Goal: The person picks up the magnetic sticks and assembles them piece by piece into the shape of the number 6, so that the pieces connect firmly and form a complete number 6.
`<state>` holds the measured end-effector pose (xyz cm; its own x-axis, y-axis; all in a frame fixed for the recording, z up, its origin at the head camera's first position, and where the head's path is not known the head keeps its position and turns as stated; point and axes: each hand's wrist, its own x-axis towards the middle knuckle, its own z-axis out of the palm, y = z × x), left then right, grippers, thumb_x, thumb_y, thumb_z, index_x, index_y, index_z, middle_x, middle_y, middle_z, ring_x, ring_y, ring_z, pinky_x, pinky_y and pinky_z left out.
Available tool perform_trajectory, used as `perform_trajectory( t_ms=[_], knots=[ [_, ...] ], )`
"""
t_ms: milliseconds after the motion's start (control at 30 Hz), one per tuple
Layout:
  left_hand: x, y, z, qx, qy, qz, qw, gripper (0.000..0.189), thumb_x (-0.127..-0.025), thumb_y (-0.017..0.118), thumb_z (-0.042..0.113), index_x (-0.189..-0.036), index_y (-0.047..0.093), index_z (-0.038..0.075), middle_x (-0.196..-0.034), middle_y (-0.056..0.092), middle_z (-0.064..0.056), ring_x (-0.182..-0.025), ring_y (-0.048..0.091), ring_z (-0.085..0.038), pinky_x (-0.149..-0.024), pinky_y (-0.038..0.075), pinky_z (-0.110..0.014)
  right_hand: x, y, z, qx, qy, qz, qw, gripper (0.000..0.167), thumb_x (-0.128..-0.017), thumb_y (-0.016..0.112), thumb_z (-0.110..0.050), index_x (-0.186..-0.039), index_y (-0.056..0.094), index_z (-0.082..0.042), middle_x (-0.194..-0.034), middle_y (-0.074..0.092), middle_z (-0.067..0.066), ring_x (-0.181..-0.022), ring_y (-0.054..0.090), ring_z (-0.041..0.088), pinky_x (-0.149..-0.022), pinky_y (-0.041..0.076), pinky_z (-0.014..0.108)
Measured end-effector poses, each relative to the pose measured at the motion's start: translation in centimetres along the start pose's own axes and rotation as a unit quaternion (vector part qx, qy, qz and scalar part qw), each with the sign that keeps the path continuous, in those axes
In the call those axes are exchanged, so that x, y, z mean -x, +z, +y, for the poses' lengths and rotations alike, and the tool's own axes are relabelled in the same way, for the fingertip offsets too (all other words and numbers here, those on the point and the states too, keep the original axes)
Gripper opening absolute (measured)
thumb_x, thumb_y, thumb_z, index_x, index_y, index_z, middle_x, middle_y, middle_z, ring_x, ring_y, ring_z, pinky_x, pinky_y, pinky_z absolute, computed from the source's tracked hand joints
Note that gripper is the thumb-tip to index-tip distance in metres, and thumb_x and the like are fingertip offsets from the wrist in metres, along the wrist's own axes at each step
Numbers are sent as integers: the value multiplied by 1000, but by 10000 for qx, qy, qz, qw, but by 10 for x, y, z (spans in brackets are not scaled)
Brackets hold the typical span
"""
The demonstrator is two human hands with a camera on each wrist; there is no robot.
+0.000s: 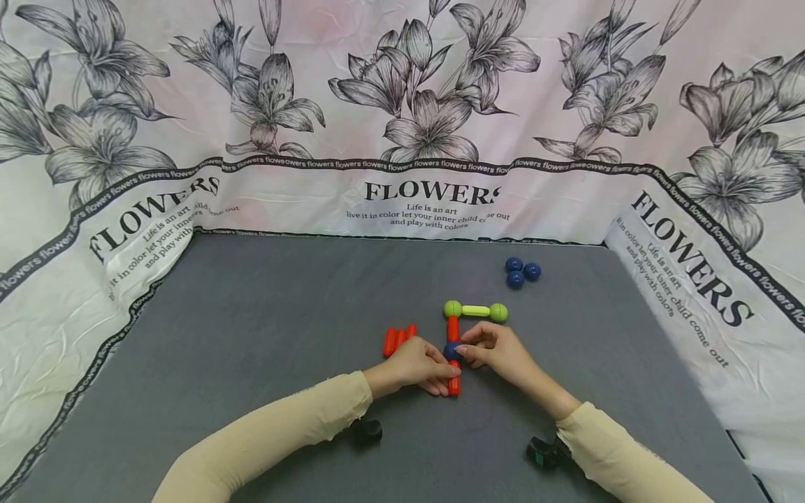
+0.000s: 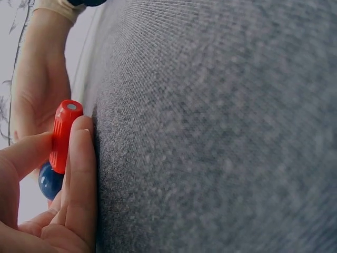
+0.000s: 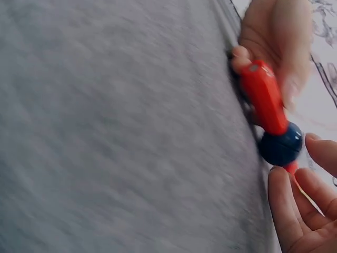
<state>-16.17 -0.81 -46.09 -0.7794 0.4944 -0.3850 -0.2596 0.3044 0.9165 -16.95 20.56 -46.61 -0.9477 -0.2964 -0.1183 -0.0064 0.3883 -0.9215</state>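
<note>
Head view: left hand (image 1: 414, 363) pinches lower red rod (image 1: 455, 388) against blue ball (image 1: 451, 351); right hand (image 1: 497, 349) at ball, cannot tell if gripping; ball between lower red rod and upper red rod (image 1: 453, 328); seemingly joining step; next likely needs straight alignment, gentle release.

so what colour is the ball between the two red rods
Dark blue; the ball shows best in the right wrist view.

"FLOWERS", "Life is an art", on floral cloth (image 1: 402, 91)
</note>
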Motion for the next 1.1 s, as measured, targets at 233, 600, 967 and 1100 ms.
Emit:
perform_trajectory(
  t_ms=[233, 600, 967, 1100],
  knots=[
    [-2, 1, 0, 21, -11, 9, 10000, 17, -83, 80, 17, -82, 76, 1, -72, 75, -18, -56, 70, -13, -57, 61, -29, -11, -27, -4, 256, -378, 670, 9967, 31, -89, 75, -22, -108, 67, 1, -98, 73, 20, -76, 70, 9, -69, 61, 29],
    [-2, 0, -3, 0, -22, -54, 10000, 14, -84, 79, 18, -82, 77, 4, -69, 74, -11, -57, 70, -12, -57, 60, -27, -30, -77, 2, 927, -792, 1769, 9766, 35, -93, 70, -25, -114, 64, 2, -105, 70, 18, -82, 71, 15, -73, 61, 33],
    [0, 0, -4, 62, 133, -96, 9998, 16, -84, 79, 17, -84, 76, 1, -73, 75, -15, -56, 68, -11, -58, 61, -28, -53, -107, 23, 1365, -613, 2336, 9608, 37, -92, 72, -29, -113, 66, 0, -103, 70, 20, -72, 66, -2, -66, 60, 24],
    [0, 0, -5, 84, 145, -81, 9998, 15, -85, 79, 17, -84, 76, 2, -70, 74, -13, -56, 69, -11, -58, 60, -28, -58, -112, 27, 1552, -509, 2357, 9580, 38, -91, 73, -29, -114, 66, 1, -102, 71, 23, -70, 67, 1, -63, 59, 23]
  ],
)
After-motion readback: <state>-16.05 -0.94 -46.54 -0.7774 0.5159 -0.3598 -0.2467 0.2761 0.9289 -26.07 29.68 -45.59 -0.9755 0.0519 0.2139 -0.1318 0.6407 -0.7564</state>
